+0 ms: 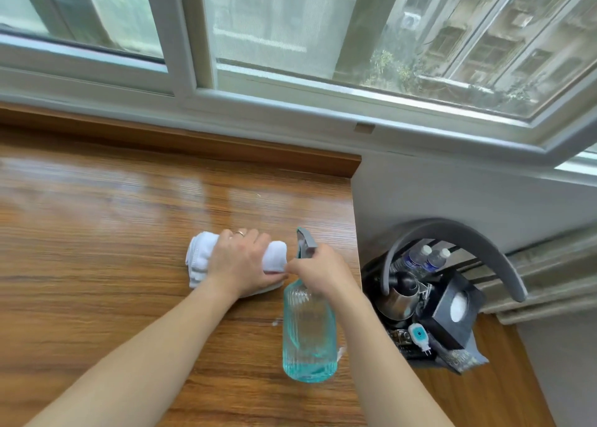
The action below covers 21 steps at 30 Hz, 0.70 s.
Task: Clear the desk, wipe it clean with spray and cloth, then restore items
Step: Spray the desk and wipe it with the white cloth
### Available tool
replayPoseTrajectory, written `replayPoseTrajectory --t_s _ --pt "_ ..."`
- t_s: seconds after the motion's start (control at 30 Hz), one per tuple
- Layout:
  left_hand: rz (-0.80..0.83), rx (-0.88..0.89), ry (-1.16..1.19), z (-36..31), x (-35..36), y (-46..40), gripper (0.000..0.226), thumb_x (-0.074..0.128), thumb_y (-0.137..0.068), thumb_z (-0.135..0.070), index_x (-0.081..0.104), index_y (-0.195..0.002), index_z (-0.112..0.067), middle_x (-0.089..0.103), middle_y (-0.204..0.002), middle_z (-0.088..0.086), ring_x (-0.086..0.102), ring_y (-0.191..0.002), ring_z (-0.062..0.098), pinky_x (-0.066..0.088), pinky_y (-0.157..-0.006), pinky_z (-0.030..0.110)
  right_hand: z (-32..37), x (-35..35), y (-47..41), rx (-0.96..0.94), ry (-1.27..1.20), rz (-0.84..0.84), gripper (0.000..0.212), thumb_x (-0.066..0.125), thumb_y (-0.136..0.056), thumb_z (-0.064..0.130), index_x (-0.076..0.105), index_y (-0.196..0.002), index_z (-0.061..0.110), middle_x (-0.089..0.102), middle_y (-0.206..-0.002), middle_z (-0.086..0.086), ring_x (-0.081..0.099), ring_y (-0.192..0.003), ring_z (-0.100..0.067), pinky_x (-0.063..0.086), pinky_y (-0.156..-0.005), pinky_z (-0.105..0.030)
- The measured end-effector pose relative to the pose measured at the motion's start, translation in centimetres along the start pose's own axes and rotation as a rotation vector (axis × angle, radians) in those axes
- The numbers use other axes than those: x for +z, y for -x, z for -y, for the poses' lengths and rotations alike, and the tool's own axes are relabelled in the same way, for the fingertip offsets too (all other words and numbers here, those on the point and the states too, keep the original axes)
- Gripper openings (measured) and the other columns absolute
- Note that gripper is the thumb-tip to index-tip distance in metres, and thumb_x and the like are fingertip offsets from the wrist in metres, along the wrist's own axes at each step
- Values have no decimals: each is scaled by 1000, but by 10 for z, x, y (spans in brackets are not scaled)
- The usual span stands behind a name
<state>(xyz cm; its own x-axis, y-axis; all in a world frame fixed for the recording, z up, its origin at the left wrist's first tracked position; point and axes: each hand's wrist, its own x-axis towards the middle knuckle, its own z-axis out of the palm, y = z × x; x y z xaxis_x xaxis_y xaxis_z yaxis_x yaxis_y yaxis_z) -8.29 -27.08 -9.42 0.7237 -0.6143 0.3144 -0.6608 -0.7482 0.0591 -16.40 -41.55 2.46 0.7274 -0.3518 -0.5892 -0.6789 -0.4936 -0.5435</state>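
Both grips were clenched: the left hand [240,262] around the cloth [200,258] lying crosswise on the bench [97,216], touching the right hand [318,270] grasping the spray bottle [308,329].

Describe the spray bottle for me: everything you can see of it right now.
The spray bottle is clear, teal-tinted and ribbed, glass or plastic by its look, with a grey trigger head. It seems to hold a little liquid at the bottom. It stands near the desk's right edge, or is held just above it. The right hand grips its neck, close beside the white cloth.

Folded white cloth [237,260] beside upright teal spray bottle [308,326]
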Motion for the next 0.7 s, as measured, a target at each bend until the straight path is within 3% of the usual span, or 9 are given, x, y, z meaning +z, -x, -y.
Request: replayPoseTrajectory --t_s 0.23,0.37,0.6,0.7 --pt "9 19 35 1 0 -7 65 43 -69 -78 62 -79 -16 60 -71 2 56 -62 26 40 -63 37 32 -11 -27 -38 -11 61 20 66 -80 19 48 -70 17 52 -69 0 49 -59 -18 38 -54 -29" --pt "20 30 41 3 -2 -9 57 45 -69 -72 62 -79 -18 59 -72 0 56 -63 25 39 -63 37 43 -11 -39 -38 8 28 10 65 -81 19 56 -80 16 59 -82 -4 56 -72 -23 42 -60 -29" --pt "-47 77 27 16 15 -35 62 48 -67 -77 61 -76 -17 56 -70 1 54 -62 25 36 -61 34 43 -18 -46 -73 -46 51 22 66 -76 21 47 -66 22 47 -65 3 44 -62 -20 36 -60 -33" --pt "7 21 10 29 28 -70 66 47 -62 -79 63 -79 -17 59 -72 2 57 -63 26 39 -63 35 37 -20 -48 -85 -39 39 31 66 -76 18 41 -58 22 42 -52 10 40 -57 -18 35 -59 -32"
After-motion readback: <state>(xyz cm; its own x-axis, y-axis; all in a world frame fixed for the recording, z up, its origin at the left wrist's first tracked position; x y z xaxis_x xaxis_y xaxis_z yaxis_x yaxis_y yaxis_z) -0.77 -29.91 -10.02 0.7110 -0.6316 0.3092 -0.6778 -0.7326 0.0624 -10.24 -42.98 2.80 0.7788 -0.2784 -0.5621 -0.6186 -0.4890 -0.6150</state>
